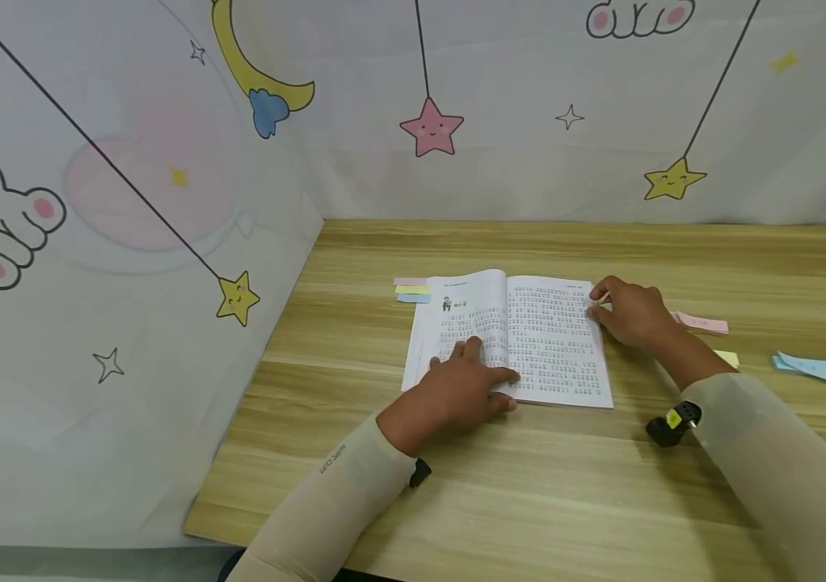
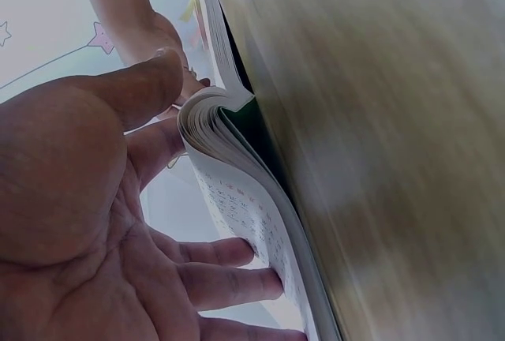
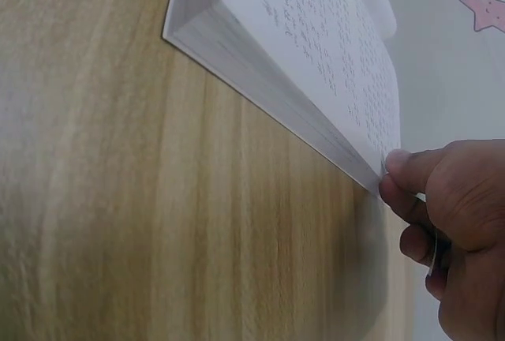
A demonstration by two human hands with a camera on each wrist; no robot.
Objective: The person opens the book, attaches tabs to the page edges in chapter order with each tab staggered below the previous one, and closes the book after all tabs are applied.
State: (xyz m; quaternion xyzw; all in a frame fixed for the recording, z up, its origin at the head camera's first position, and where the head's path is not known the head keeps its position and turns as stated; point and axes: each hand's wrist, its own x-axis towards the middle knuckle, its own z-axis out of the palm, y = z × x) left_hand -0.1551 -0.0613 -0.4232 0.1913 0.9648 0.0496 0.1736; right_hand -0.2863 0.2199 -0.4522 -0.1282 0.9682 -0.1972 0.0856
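The book [image 1: 554, 347] is lying open on the table [image 1: 529, 485], under the left hand's fingers and against the right hand's fingertips. The left hand [image 1: 457, 388] is resting on it with fingers spread wide and fairly straight, holding nothing. Three of those fingertips are touching the left page, the index finger is reaching across the fold, and the thumb is pointing out over the near edge. The right hand [image 1: 634, 315] is pinching the outer edge of the right page near its far corner, thumb on top and index finger beneath, the gap between them narrow. Its other fingers are curling in, and a thin pale strip [image 3: 433, 252] is showing among them; what it is, I cannot tell.

Pink, yellow and blue tabs [image 1: 413, 289] are sticking out from the book's left edge, beyond the left fingertips. To the right of the right hand's fingers, pink notes [image 1: 702, 324] are lying just past the wrist, a yellow note [image 1: 727, 358] is showing partly behind the forearm, and blue notes [image 1: 811, 369] are lying farther right. Beyond both hands' fingers, a pink star [image 1: 431, 128] is hanging in the wall's print.
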